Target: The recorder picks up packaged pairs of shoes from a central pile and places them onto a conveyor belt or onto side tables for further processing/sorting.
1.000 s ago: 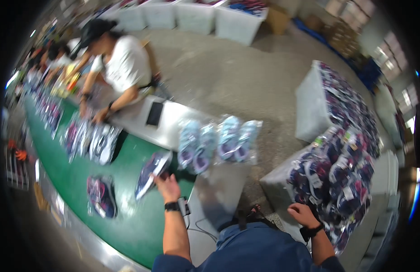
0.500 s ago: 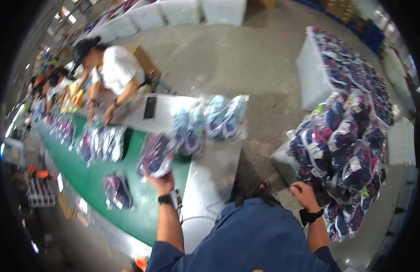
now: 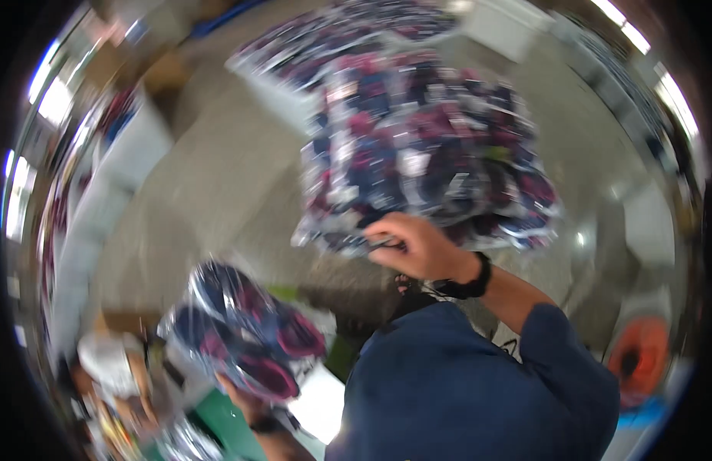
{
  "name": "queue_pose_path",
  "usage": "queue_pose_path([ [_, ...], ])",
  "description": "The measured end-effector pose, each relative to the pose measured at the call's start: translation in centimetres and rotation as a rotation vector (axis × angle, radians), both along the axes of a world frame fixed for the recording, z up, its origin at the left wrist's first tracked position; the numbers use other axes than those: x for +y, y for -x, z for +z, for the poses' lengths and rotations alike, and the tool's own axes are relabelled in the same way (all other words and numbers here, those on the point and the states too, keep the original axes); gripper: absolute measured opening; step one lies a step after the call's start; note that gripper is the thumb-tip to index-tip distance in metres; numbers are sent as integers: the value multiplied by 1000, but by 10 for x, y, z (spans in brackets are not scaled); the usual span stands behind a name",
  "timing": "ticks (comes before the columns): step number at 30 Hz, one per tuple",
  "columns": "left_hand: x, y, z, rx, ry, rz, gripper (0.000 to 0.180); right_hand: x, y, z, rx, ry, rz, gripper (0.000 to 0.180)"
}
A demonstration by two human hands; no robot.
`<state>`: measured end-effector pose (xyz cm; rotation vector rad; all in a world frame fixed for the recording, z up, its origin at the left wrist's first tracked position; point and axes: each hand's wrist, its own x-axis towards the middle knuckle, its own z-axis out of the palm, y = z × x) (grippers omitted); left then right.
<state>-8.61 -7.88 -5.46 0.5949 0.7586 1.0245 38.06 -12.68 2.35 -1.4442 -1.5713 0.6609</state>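
Observation:
A pair of navy and pink shoes in a clear plastic bag (image 3: 245,330) rests on my left hand (image 3: 245,399), whose fingers hold it from below at the lower left. My right hand (image 3: 417,246) is at the near edge of a heaped pile of bagged navy and pink shoes (image 3: 440,154). Its fingers are curled and pressed together. Blur hides what, if anything, they grip there. Plastic of the pile's bags lies right beside the fingertips.
Behind the pile stands a white bin (image 3: 283,104) filled with similar bagged shoes. Left, a row of white bins (image 3: 102,207) lines the floor. Lower left, a co-worker in a white top (image 3: 114,369) is by the green table (image 3: 225,422). An orange object (image 3: 640,357) stands at right.
My view has swung right toward the pile. The bagged shoes in my left hand have come up off the green table. My right hand has reached forward to the pile's edge.

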Motion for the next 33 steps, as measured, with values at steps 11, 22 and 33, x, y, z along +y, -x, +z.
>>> queue_pose_path([
  [11,33,-286,99,423,-441,-1140,54,-110,-148,94,34,-61,279,74],
  [22,15,-472,120,325,-657,-801,64,-152,-338,74,71,-127,-485,29],
  [33,-22,-385,40,645,-268,-348,47,-127,-546,-11,1082,-201,-942,20],
])
